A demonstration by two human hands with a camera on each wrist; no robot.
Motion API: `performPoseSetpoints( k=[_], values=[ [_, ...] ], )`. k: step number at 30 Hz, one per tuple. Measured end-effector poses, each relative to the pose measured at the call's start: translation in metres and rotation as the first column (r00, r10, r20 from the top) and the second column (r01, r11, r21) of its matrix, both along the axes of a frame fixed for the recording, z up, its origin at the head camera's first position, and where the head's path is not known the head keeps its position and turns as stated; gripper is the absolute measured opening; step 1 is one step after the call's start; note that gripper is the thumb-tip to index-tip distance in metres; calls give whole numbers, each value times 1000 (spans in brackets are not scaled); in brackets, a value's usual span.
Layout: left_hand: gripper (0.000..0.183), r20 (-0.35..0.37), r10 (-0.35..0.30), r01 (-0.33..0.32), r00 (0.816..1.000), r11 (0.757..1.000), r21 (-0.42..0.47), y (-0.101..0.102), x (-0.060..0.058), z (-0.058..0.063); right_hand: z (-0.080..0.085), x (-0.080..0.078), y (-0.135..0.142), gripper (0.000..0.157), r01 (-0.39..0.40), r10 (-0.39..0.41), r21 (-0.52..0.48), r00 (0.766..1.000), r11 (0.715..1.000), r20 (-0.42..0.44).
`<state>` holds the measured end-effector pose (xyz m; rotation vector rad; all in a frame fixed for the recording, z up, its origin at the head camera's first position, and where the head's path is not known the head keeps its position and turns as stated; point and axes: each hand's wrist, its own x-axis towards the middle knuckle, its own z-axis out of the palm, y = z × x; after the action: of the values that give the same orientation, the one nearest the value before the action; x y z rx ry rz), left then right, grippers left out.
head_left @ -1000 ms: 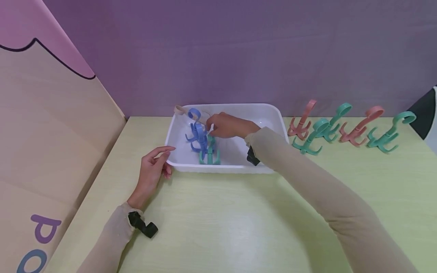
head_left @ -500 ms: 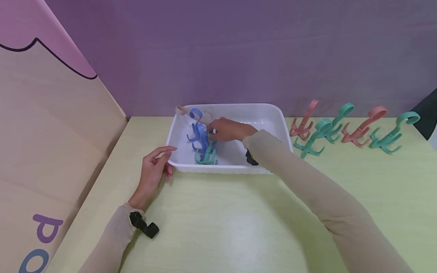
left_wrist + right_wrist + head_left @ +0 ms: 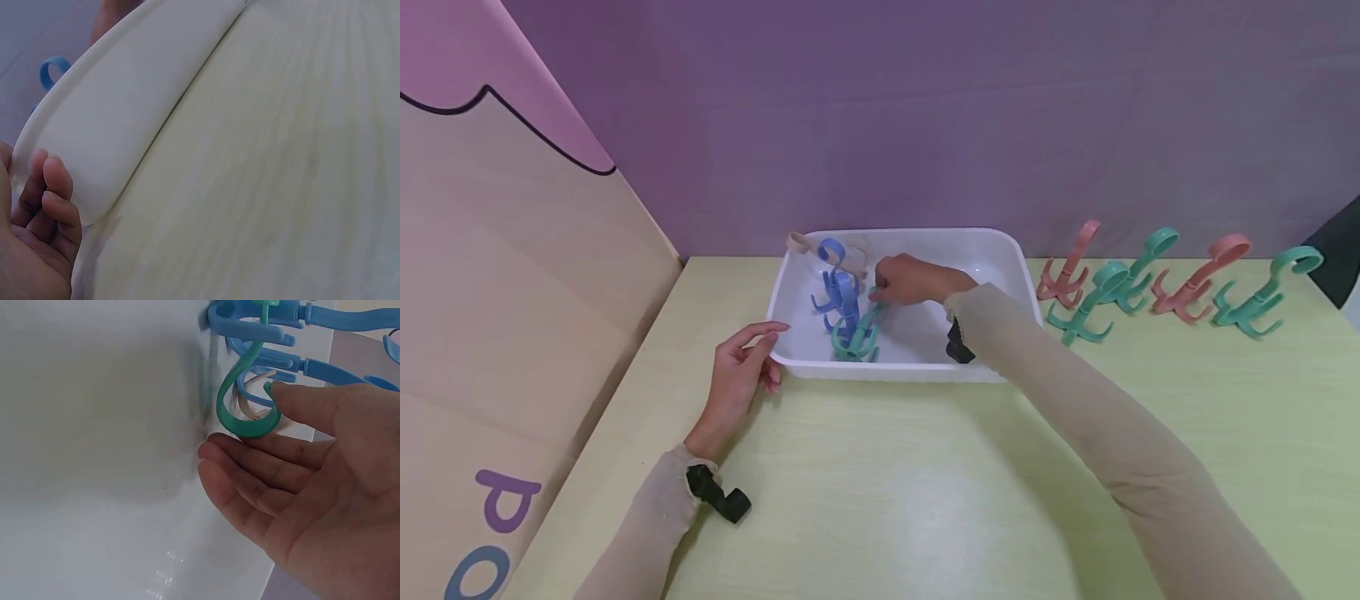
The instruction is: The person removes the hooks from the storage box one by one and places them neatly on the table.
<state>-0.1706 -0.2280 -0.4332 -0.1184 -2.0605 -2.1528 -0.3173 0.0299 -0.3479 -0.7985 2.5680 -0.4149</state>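
Observation:
A white plastic tray point(image 3: 910, 367) stands toward the back of the table. My left hand point(image 3: 737, 371) holds its front left corner, index finger at the rim and other fingers curled against the outer wall point(image 3: 119, 119). Inside the tray, my right hand point(image 3: 917, 280) has the curled top of a green multi-prong hook hanger point(image 3: 250, 429) between thumb and fingers. The hanger leans, its prongs low near the tray's front wall. Blue hook hangers point(image 3: 846, 302) sit right beside it on the left. Behind these lies a beige hook hanger point(image 3: 799, 242), its curl over the back left rim.
Right of the tray, several more hook hangers lie on the table point(image 3: 880, 483), among them a near green one point(image 3: 1081, 312) and a pink one point(image 3: 1195, 279). A purple backdrop point(image 3: 925, 125) rises behind, and a beige panel point(image 3: 512, 292) borders the left side.
The green hook hanger has gone from upright to leaning, its top shifted right. My right hand has moved slightly right with that top. My left hand stays at the tray corner.

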Motion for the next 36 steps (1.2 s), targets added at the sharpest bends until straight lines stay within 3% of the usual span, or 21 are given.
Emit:
performPoseSetpoints(
  k=[4,9,19,28,36],
  values=[
    [27,-2,-2,2,1000,1000,-7,0,0,0,1,0,2,32,-4,4,-31,1000,1000,-10],
    [28,1,4,-4,1000,1000,-7,0,-1,0,10,2,4,26,-26,18,-81,996,996,-88],
    [26,4,13,-13,1000,1000,8,2,0,1,31,17,4,23,60,-78,-141,989,988,-123],
    [25,8,32,-32,999,999,0,3,0,1,43,38,7,29,31,-60,-156,981,987,-182],
    [23,13,54,-54,998,999,-8,4,0,1,48,55,15,32,-38,-15,-164,951,986,-310]
  ],
)
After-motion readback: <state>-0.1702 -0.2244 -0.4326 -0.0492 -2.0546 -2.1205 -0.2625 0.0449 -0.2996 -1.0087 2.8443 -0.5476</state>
